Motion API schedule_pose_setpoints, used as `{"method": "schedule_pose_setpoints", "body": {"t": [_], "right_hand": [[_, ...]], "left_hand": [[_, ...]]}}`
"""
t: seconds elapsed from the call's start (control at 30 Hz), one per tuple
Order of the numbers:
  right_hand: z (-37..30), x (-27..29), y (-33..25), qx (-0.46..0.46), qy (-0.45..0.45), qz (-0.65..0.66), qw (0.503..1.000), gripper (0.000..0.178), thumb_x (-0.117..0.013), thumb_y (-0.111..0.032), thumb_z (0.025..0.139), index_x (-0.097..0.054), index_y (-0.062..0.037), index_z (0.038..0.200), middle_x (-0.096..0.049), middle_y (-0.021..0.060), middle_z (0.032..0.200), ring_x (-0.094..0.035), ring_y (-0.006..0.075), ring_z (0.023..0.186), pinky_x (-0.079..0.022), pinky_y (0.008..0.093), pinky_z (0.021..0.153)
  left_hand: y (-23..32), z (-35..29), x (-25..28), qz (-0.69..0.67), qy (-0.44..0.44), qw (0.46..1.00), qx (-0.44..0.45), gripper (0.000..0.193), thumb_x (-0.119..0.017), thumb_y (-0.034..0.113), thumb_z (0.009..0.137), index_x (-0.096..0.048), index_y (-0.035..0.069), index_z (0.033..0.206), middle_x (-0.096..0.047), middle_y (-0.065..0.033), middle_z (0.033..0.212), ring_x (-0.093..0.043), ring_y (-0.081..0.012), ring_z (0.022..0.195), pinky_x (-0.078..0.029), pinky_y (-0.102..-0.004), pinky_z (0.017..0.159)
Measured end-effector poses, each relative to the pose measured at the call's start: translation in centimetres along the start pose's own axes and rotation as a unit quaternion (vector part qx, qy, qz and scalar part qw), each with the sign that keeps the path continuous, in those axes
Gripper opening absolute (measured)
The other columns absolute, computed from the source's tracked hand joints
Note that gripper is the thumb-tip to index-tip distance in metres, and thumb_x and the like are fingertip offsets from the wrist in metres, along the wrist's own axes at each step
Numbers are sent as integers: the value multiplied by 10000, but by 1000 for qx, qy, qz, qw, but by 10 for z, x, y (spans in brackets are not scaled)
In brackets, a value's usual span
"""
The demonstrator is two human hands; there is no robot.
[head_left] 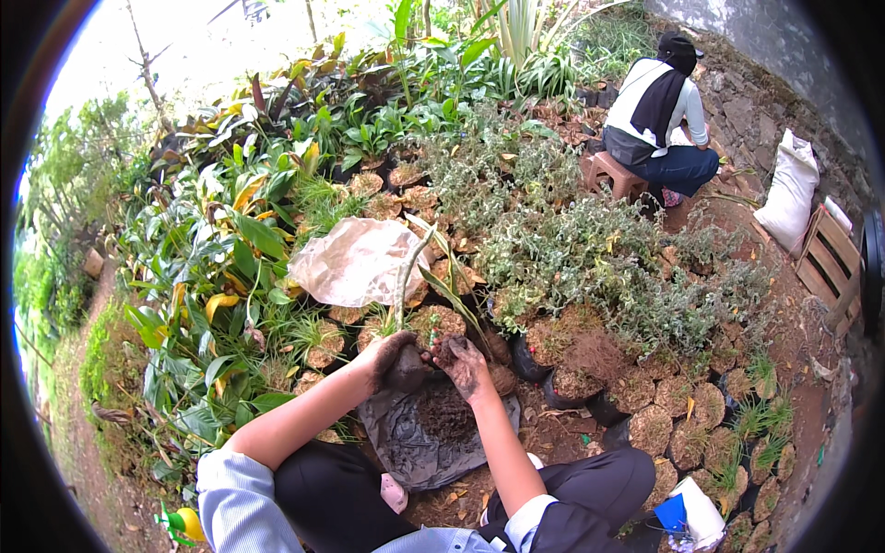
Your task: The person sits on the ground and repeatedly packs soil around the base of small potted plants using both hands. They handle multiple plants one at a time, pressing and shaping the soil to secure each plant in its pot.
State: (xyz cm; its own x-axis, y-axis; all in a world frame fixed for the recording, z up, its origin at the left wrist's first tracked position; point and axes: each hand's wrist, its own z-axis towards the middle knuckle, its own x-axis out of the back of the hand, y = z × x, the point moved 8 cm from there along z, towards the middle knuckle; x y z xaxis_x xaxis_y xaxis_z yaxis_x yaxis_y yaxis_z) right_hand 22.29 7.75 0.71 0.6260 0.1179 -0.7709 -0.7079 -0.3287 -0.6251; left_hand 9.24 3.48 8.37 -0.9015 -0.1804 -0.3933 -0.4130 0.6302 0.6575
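My left hand [391, 358], smeared with soil, is closed round a dark, rounded soil-filled bag or root ball [408, 370]. A long green leaf [404, 281] rises just above that hand and seems to grow from the bag. My right hand [464, 367] is also soiled, with its fingers drawn together round a dark clump of soil [448, 350] beside the bag. Below both hands lies a spread black plastic sheet [396, 433] with a heap of loose dark soil [446, 412] on it.
A crumpled whitish plastic sheet [355, 263] covers plants ahead. Soil-filled pots [651, 429] and grey-green bushes [562, 240] stand around. Another person [656, 120] sits on a brown stool [616, 175], near a white sack [790, 189] and wooden crate [827, 258]. A yellow-green spray bottle [189, 523] stands lower left.
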Motion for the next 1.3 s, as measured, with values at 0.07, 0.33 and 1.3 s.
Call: {"method": "schedule_pose_setpoints", "body": {"t": [0.07, 0.33, 1.3], "right_hand": [[2, 6, -1, 23, -2, -54, 998, 272, -623, -168, 857, -553, -19, 1074, -644, 136, 966, -649, 215, 817, -537, 302, 675], [-3, -7, -1, 4, -23, -87, 996, 270, -585, -198, 888, -559, 22, 1042, -650, 174, 956, -662, 240, 816, -547, 317, 698], [-6, -20, -20, -84, -127, 238, 959, 338, -527, -115, 896, -484, 35, 1196, -602, 108, 1057, -583, 228, 994, -486, 383, 894]], "left_hand": [[2, -3, -4, 7, 1, 1000, -2, 253, -489, 185, 880, -515, -36, 1001, -640, -151, 802, -642, -241, 659, -553, -354, 605], [-10, 20, 19, -27, 2, 1000, 3, 214, -500, 170, 874, -512, -41, 909, -613, -159, 774, -632, -277, 644, -558, -387, 627], [65, -15, -11, -91, -46, 987, -126, 202, -486, 225, 868, -515, 26, 887, -612, -117, 756, -615, -264, 658, -538, -382, 622]]}}
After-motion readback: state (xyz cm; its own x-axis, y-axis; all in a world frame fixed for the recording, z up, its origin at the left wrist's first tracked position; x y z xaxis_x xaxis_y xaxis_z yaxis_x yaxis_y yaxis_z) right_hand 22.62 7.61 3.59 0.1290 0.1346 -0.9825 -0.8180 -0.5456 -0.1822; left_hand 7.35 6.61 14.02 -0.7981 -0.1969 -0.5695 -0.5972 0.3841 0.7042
